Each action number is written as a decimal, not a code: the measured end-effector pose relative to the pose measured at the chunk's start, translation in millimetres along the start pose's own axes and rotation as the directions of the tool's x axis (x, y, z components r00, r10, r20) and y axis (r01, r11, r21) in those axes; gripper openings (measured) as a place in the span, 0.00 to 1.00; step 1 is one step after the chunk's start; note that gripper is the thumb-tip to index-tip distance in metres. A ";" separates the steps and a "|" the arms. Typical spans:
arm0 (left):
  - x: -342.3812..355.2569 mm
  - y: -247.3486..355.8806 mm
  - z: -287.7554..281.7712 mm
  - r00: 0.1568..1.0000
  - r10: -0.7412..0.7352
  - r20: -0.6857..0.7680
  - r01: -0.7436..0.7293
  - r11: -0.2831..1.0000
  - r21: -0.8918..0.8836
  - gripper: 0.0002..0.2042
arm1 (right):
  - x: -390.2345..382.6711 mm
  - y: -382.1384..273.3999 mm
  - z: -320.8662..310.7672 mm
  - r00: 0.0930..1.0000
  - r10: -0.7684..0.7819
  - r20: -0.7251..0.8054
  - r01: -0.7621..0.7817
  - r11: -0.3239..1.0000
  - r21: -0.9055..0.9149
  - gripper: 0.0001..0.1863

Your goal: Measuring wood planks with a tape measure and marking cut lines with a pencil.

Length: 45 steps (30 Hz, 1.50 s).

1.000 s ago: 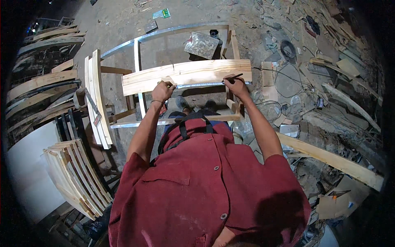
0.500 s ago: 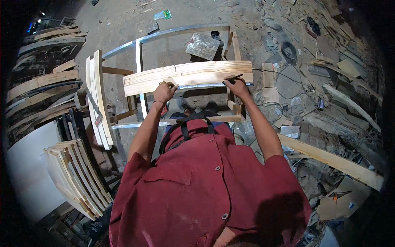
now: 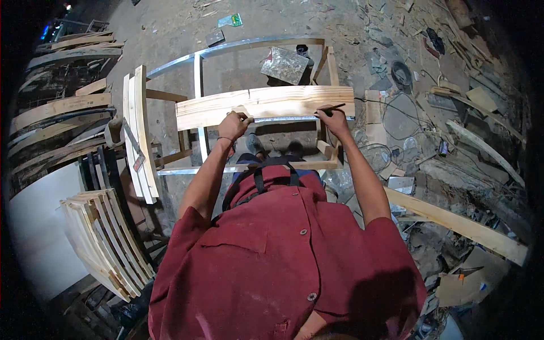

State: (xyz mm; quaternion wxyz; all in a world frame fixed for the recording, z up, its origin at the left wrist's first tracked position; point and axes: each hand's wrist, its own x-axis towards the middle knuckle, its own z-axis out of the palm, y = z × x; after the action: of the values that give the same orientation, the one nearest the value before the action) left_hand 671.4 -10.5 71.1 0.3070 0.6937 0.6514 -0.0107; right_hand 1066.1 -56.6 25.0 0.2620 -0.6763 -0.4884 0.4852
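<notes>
A pale plank (image 3: pixel 272 101) lies crosswise over a low frame (image 3: pixel 199 102) of wood and bright metal. At the plank's near edge, my left hand (image 3: pixel 233 126) is closed, its fingers pinched on a small pale piece of wood (image 3: pixel 241 110). To the right of it, a thin silvery-blue strip (image 3: pixel 283 119), seemingly a ruler, runs along that edge. My right hand (image 3: pixel 334 121) grips a dark pencil-like stick (image 3: pixel 335 107) near the plank's right end. Its tip is close to the wood; whether they touch I cannot tell.
Light boards (image 3: pixel 139 136) with a dark-bladed tool (image 3: pixel 136 148) across them stand at the frame's left. Stacked slats (image 3: pixel 107 238) are lower left. A grey block (image 3: pixel 284 65) sits behind the plank. Right, cables (image 3: pixel 402 116), a long board (image 3: pixel 459 224) and wood scraps litter the ground.
The whole view has shifted slightly, so things appear a little farther right and lower. Both hands keep about the same places along the plank.
</notes>
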 end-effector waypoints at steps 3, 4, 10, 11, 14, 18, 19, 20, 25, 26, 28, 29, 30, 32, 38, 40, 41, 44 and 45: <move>-4.8 3.5 -7.3 0.996 -0.073 0.053 0.072 0.997 0.016 0.19 | -9.5 0.9 11.9 0.982 -0.086 -0.168 0.088 0.996 0.008 0.17; -3.7 -3.1 -5.9 0.992 -0.099 0.075 0.102 0.994 -0.038 0.18 | -18.6 -10.9 14.3 0.978 -0.097 -0.187 0.097 0.995 -0.009 0.17; 5.2 -34.5 3.3 1.000 0.026 0.001 -0.026 0.999 0.036 0.19 | -45.5 -20.7 61.8 0.956 -0.011 -0.294 0.019 0.999 0.025 0.15; 6.5 -39.9 1.7 1.000 0.016 0.008 -0.016 0.998 0.056 0.19 | -47.5 -29.4 73.0 0.954 0.015 -0.299 0.001 0.999 0.054 0.14; 4.2 -75.8 -20.6 0.997 0.023 0.069 -0.025 0.999 0.032 0.20 | -52.1 -61.7 110.3 0.941 -0.108 -0.320 0.122 0.992 0.025 0.14; -5.2 -173.3 -61.8 0.996 -0.015 0.083 0.013 1.000 0.026 0.22 | -32.8 -96.2 182.6 0.921 -0.238 -0.307 0.267 0.962 0.054 0.11; -7.4 -204.9 -72.2 0.996 -0.049 0.079 0.047 0.998 0.030 0.22 | -26.7 -107.9 205.7 0.921 -0.244 -0.302 0.271 0.961 0.052 0.11; -11.6 -220.4 -88.6 0.994 -0.071 0.083 0.067 0.996 0.052 0.22 | -21.9 -110.0 228.5 0.934 -0.223 -0.280 0.252 0.965 0.074 0.11; -26.0 -321.7 -138.3 0.989 -0.134 0.059 0.135 0.991 0.001 0.18 | -3.4 -183.6 346.6 0.952 -0.271 -0.139 0.280 0.959 0.051 0.11; -27.9 -325.0 -146.4 0.989 -0.136 0.065 0.136 0.991 -0.001 0.18 | -0.2 -196.3 368.9 0.949 -0.300 -0.094 0.308 0.947 0.089 0.11; -31.9 -314.9 -160.8 0.982 -0.169 0.089 0.166 0.985 0.042 0.18 | 6.5 -210.1 406.7 0.946 -0.319 -0.055 0.324 0.938 0.126 0.11; -31.1 -317.7 -162.1 0.981 -0.168 0.093 0.165 0.986 0.037 0.18 | 11.4 -217.6 423.6 0.938 -0.347 -0.017 0.347 0.931 0.114 0.11; -30.3 -319.7 -163.2 0.983 -0.155 0.094 0.151 0.988 0.044 0.18 | 13.4 -223.2 437.6 0.927 -0.373 0.022 0.369 0.924 0.103 0.11; -28.6 -326.2 -162.6 0.983 -0.154 0.101 0.151 0.988 0.039 0.18 | 13.9 -233.7 459.2 0.926 -0.373 0.056 0.366 0.924 0.109 0.11; -28.4 -331.2 -158.7 0.989 -0.137 0.061 0.133 0.989 0.060 0.17 | 16.7 -241.9 486.7 0.895 -0.418 0.154 0.411 0.908 0.079 0.11; -30.1 -333.1 -158.6 0.991 -0.129 0.038 0.126 0.989 0.076 0.17 | 18.2 -241.7 488.9 0.905 -0.390 0.169 0.393 0.919 0.018 0.12; -30.3 -333.1 -157.8 0.992 -0.127 0.025 0.124 0.989 0.084 0.17 | 18.3 -240.2 489.2 0.906 -0.389 0.169 0.392 0.920 0.015 0.12; -31.1 -334.6 -157.1 0.993 -0.119 0.013 0.118 0.991 0.070 0.17 | 18.5 -236.8 490.2 0.916 -0.365 0.168 0.361 0.931 0.055 0.12; -31.1 -335.4 -157.1 0.993 -0.117 0.010 0.116 0.992 0.050 0.17 | 18.8 -236.7 490.3 0.912 -0.373 0.167 0.372 0.927 0.043 0.12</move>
State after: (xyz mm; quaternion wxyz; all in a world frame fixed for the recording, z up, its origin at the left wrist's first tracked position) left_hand 300.9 18.3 73.3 0.2930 0.6618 0.6883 -0.0492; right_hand 523.6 -6.7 21.4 0.3098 -0.5251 -0.6267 0.4854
